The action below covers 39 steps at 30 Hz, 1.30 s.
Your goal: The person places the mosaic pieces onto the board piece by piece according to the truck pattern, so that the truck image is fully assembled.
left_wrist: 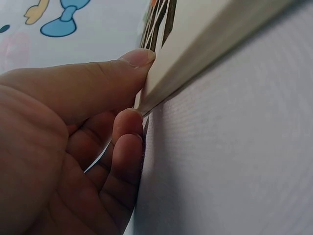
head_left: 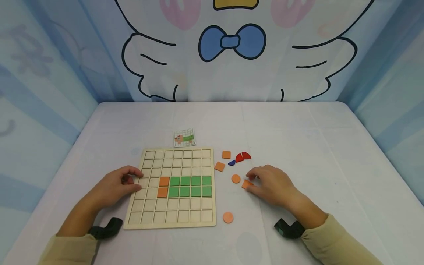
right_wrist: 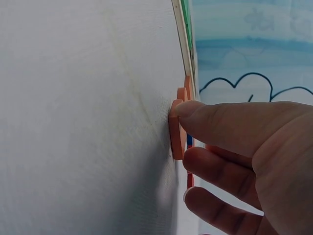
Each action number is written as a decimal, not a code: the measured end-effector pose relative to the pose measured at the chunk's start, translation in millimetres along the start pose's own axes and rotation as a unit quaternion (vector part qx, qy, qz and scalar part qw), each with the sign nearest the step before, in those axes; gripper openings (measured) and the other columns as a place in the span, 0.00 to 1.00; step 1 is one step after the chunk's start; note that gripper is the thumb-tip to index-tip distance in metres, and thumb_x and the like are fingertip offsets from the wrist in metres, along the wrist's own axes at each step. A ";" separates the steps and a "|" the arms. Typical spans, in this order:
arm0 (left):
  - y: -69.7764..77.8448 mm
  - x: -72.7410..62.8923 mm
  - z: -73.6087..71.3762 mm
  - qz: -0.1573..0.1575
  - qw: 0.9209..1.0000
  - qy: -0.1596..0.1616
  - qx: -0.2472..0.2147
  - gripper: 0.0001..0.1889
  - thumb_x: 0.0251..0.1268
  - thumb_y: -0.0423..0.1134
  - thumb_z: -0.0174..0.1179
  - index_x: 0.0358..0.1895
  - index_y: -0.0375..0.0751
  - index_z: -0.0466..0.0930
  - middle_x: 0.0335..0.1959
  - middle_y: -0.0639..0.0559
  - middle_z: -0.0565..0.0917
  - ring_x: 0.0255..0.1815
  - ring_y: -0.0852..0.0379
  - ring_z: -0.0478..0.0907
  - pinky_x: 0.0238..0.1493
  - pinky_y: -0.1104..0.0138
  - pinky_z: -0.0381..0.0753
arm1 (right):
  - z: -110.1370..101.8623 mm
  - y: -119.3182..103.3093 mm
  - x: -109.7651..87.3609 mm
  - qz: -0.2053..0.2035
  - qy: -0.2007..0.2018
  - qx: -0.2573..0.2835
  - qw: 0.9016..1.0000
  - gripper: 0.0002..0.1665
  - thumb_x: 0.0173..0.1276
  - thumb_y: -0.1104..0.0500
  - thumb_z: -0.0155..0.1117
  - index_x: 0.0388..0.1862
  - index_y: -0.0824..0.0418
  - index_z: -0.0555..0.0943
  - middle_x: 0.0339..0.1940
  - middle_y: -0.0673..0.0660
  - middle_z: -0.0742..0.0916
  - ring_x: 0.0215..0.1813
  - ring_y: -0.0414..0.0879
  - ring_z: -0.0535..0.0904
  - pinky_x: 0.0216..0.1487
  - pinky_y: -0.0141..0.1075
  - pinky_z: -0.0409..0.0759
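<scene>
A wooden grid board [head_left: 169, 225] lies on the table, with two orange squares [head_left: 163, 181] and several green squares [head_left: 185, 180] in its cells. At its left edge, my left hand [head_left: 114, 186] holds the rim, thumb above and curled fingers against the side, as the left wrist view shows. To the right of the board, my right hand [head_left: 275, 186] pinches an orange square tile [right_wrist: 175, 129] on the table. Its thumb lies on the tile, with a fingertip at the tile's end. An orange disc [head_left: 236, 179] lies just left of that tile.
A small picture card [head_left: 184, 137] with a gridded pattern lies behind the board. Right of the board are loose orange squares [head_left: 226, 154], red quarter pieces [head_left: 246, 155], a blue half-round piece [head_left: 231, 162] and a paler orange disc [head_left: 228, 217]. A printed curtain hangs behind the table.
</scene>
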<state>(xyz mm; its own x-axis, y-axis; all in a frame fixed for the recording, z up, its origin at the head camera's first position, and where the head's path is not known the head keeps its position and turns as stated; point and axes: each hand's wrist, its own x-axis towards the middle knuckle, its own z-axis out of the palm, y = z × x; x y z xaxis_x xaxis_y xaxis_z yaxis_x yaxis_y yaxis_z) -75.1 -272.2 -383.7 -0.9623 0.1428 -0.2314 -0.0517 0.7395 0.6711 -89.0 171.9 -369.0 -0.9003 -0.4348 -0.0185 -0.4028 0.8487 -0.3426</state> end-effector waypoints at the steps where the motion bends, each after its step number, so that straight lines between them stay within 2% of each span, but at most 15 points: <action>1: 0.0 -0.1 0.1 0.001 1.000 0.000 0.000 0.19 0.64 0.39 0.68 0.55 0.37 0.77 0.32 0.50 0.74 0.32 0.53 0.69 0.32 0.62 0.68 | 0.1 0.2 -0.1 -0.001 0.000 -0.001 1.000 0.16 0.61 0.54 0.74 0.47 0.59 0.86 0.37 0.48 0.85 0.41 0.47 0.79 0.44 0.44 0.78; 6: 0.3 -0.4 0.9 -0.001 1.000 0.001 -0.004 0.18 0.63 0.38 0.68 0.54 0.38 0.77 0.32 0.50 0.74 0.32 0.53 0.70 0.32 0.62 0.69 | 1.0 0.2 0.5 -0.009 -0.002 -0.005 1.000 0.15 0.61 0.54 0.75 0.45 0.58 0.87 0.35 0.47 0.85 0.39 0.46 0.79 0.44 0.43 0.77; 17: 1.5 -0.6 -0.2 -0.002 1.000 0.001 -0.005 0.19 0.64 0.38 0.67 0.55 0.37 0.77 0.33 0.49 0.74 0.32 0.52 0.69 0.32 0.63 0.68 | 3.4 -2.0 4.8 -0.034 0.008 -0.010 0.999 0.15 0.62 0.57 0.74 0.47 0.59 0.87 0.37 0.49 0.87 0.40 0.47 0.80 0.45 0.43 0.78; 25: 2.8 -0.7 -0.5 -0.005 1.000 0.000 -0.004 0.19 0.64 0.38 0.67 0.55 0.36 0.77 0.33 0.49 0.74 0.32 0.53 0.69 0.32 0.63 0.68 | 2.0 -2.5 6.2 -0.029 -0.009 -0.008 1.000 0.15 0.62 0.58 0.74 0.48 0.58 0.87 0.41 0.51 0.88 0.44 0.50 0.81 0.48 0.47 0.78; 32: 3.1 -1.4 -0.2 -0.001 1.000 -0.001 -0.004 0.19 0.64 0.38 0.67 0.55 0.37 0.77 0.33 0.49 0.74 0.32 0.52 0.69 0.32 0.63 0.68 | 4.2 -0.4 6.9 -0.037 -0.002 -0.007 0.999 0.16 0.63 0.60 0.72 0.50 0.59 0.86 0.43 0.52 0.88 0.45 0.51 0.81 0.49 0.47 0.79; 39: 3.1 -1.4 -0.5 0.003 1.000 -0.002 -0.002 0.18 0.64 0.38 0.67 0.55 0.37 0.77 0.33 0.49 0.74 0.32 0.52 0.70 0.33 0.62 0.69 | 3.2 -3.4 7.4 -0.019 0.027 -0.015 0.999 0.20 0.61 0.52 0.75 0.48 0.61 0.85 0.38 0.51 0.85 0.43 0.50 0.79 0.45 0.44 0.78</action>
<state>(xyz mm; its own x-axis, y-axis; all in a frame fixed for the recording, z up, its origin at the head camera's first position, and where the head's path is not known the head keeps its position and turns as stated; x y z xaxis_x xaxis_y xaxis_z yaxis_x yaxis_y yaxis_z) -74.0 -270.4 -380.9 -0.9618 0.1500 -0.2289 -0.0461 0.7355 0.6759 -93.8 164.8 -371.0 -0.8919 -0.4501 0.0445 -0.4402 0.8412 -0.3140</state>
